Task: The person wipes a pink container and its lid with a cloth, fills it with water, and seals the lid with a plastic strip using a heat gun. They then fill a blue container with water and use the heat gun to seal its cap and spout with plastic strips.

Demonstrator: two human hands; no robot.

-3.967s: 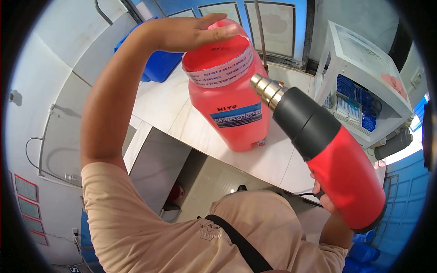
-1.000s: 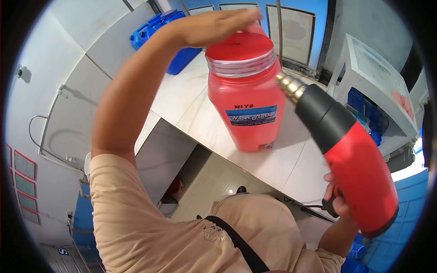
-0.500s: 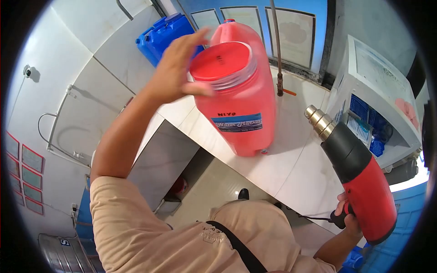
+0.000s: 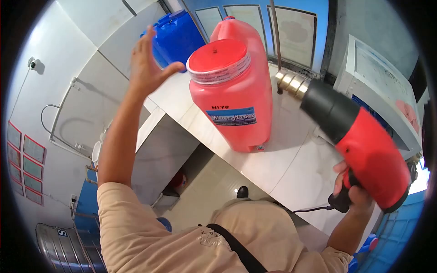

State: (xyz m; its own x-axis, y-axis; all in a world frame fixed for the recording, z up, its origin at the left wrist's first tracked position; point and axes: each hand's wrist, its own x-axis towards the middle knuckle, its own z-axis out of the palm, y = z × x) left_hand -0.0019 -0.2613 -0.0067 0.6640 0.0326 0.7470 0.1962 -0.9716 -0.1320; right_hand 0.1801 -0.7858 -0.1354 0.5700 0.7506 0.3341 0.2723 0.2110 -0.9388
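A red water jug (image 4: 232, 98) stands upright on the white tiled counter (image 4: 287, 159), with a blue label on its front. Clear plastic film (image 4: 219, 74) rings the neck under its wide red cap (image 4: 217, 54). To the left of the cap, my left hand (image 4: 148, 68) is raised with fingers spread, touching nothing. My right hand (image 4: 353, 186) is wrapped around the handle of a red and black heat gun (image 4: 359, 141). Its metal nozzle (image 4: 292, 84) points left toward the jug and stays apart from it.
Behind the jug is a blue jug (image 4: 178, 38). A thin metal pipe (image 4: 275, 36) rises from the counter's back. At the right stands a white cabinet (image 4: 380, 86). The heat gun's cord (image 4: 312, 209) runs left across the counter edge.
My left hand has come off the cap and moved left. The heat gun has risen and swung left, its nozzle nearer the jug. The film around the neck now looks whiter and wrinkled.
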